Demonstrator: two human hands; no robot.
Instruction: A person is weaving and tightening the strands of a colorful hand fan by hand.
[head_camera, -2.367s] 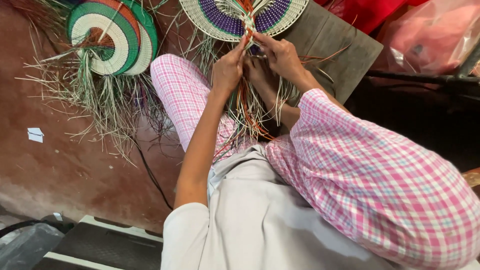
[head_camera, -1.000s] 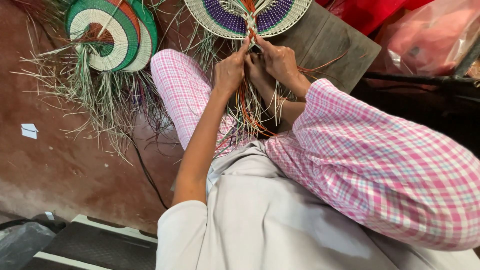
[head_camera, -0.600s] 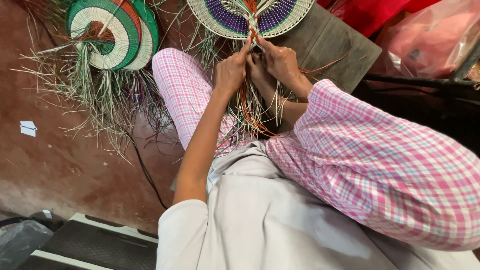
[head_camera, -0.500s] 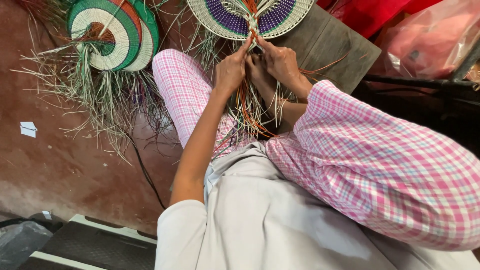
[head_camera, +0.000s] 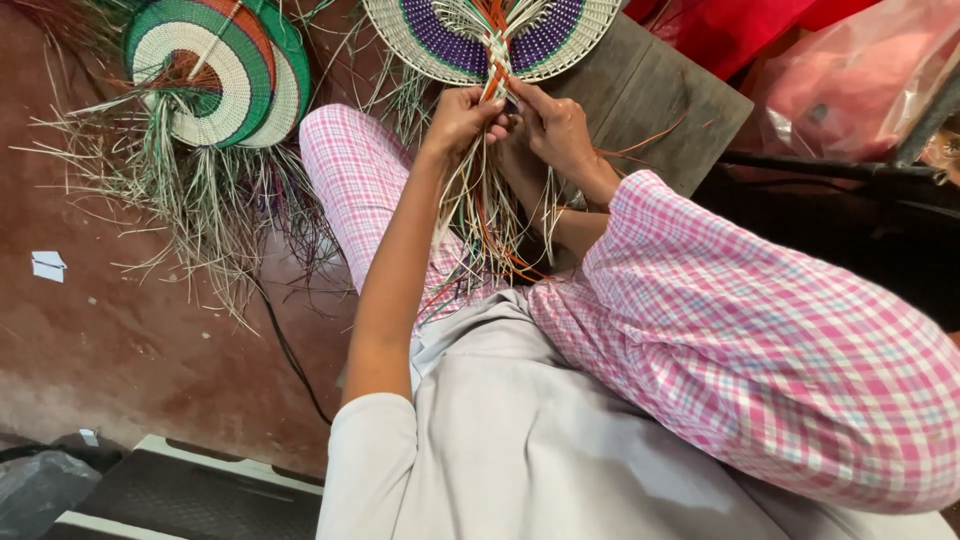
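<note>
A round woven fan (head_camera: 430, 35) in white and purple lies at the top centre, with a plaited stem of white, green and orange strands (head_camera: 495, 55) running down from it. My left hand (head_camera: 460, 118) is closed around a bundle of loose strands (head_camera: 480, 215) just below the plait. Facing it on the other side, my right hand (head_camera: 550, 125) pinches strands at the same spot. The loose ends trail down between my knees, which are in pink checked trousers. A bare foot (head_camera: 520, 165) shows beneath the hands.
Finished woven fans (head_camera: 215, 70) in green, white and red lie at the upper left among scattered dry straw (head_camera: 200, 215). A grey board (head_camera: 660, 90) lies under the work. Red and pink plastic bags (head_camera: 850, 70) sit at the upper right. A black cable (head_camera: 290, 350) crosses the reddish floor.
My left hand has turned and closed into a fist on the strands, pulling them leftward. The right hand has stayed at the plait's base. The view shifted slightly.
</note>
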